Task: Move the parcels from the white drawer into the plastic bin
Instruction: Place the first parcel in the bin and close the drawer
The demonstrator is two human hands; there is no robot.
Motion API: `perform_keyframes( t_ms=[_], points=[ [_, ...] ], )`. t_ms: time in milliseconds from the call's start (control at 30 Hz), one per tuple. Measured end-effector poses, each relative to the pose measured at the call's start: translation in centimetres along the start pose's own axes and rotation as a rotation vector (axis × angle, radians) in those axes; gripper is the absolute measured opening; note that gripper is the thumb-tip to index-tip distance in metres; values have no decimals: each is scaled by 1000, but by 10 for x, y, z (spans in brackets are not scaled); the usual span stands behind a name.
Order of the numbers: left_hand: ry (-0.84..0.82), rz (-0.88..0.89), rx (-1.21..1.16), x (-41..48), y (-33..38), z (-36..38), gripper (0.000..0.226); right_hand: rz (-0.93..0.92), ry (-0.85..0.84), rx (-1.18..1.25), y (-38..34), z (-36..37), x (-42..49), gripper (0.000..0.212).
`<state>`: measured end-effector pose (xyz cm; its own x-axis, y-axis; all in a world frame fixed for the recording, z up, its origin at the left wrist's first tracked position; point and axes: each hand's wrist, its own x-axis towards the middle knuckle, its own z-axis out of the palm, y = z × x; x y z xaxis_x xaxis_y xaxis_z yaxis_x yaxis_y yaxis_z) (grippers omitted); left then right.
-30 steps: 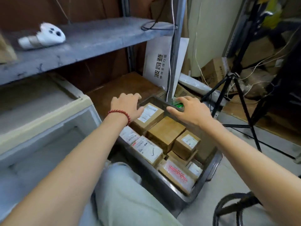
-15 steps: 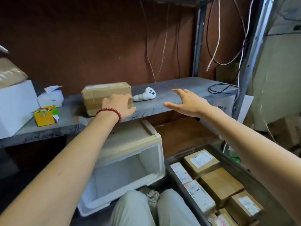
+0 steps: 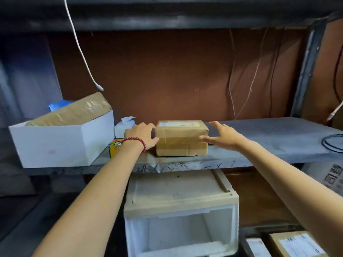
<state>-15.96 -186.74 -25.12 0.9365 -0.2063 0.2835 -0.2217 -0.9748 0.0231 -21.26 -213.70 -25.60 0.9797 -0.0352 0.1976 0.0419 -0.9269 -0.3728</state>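
Observation:
A taped cardboard parcel [image 3: 181,140] sits on the grey shelf [image 3: 263,140] in front of me. My left hand [image 3: 140,135], with a red bead bracelet at the wrist, lies against the parcel's left side, thumb at its front corner. At the parcel's right end my right hand [image 3: 226,137] is spread wide; whether it touches I cannot tell. Below the shelf stands the white drawer unit [image 3: 178,199], its front cavity showing no parcels. The plastic bin [image 3: 243,242] peeks in at the bottom right, holding labelled parcels [image 3: 297,243].
On the shelf's left end a white open box [image 3: 55,143] holds a large brown package. A small yellow carton [image 3: 115,147] and tissues [image 3: 123,125] sit just behind my left wrist. A white cable [image 3: 83,54] hangs overhead, and a black cable coil [image 3: 332,143] lies at the shelf's right.
My view rose from the bin to the shelf. Both hands left the bin and came to the parcel, the left first, the right now arriving at its right end.

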Motion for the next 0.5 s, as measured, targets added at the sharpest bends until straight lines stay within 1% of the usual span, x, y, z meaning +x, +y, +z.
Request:
perform_keyframes(
  t_ms=[67,167,233,333,433,500],
  points=[
    [1,-13,38,3,-3,8,52,17,-18,59,-3,12,9,93],
    [-28,-69,-1,9,-5,23,69,57,-46,219,-6,28,19,96],
    [-42,-111,-77,12,-6,36,78,57,2,316,-5,38,24,96],
    [-91,-142,-233,16,-8,52,79,78,52,452,-2,44,29,95],
    [-126,-105,-442,14,-4,57,77,124,20,605,0,43,31,87],
    [-129,-63,-527,12,3,59,77,152,8,711,-1,40,29,80]
  ],
)
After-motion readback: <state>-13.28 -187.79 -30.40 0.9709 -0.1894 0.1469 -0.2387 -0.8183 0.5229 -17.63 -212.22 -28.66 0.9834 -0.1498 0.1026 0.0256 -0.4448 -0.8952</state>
